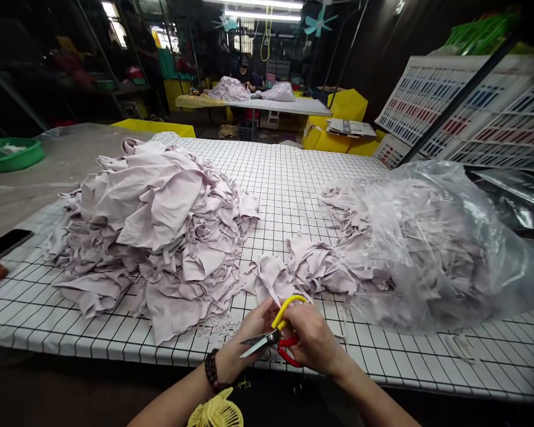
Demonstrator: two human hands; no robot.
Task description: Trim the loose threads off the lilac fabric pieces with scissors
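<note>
My right hand is wrapped round the red and yellow handles of a pair of scissors, blades pointing left. My left hand, with a beaded bracelet at the wrist, has its fingers closed near the scissors and a small pale lilac fabric piece; what it grips is hidden. Both hands are at the near edge of a white table with a black grid. A large heap of lilac fabric pieces lies to the left. More lilac pieces spill from a clear plastic bag on the right.
A dark phone lies at the table's left edge. A green basin stands far left. Colour sample boards lean at the back right. A yellow object sits in my lap. A person works at a far table.
</note>
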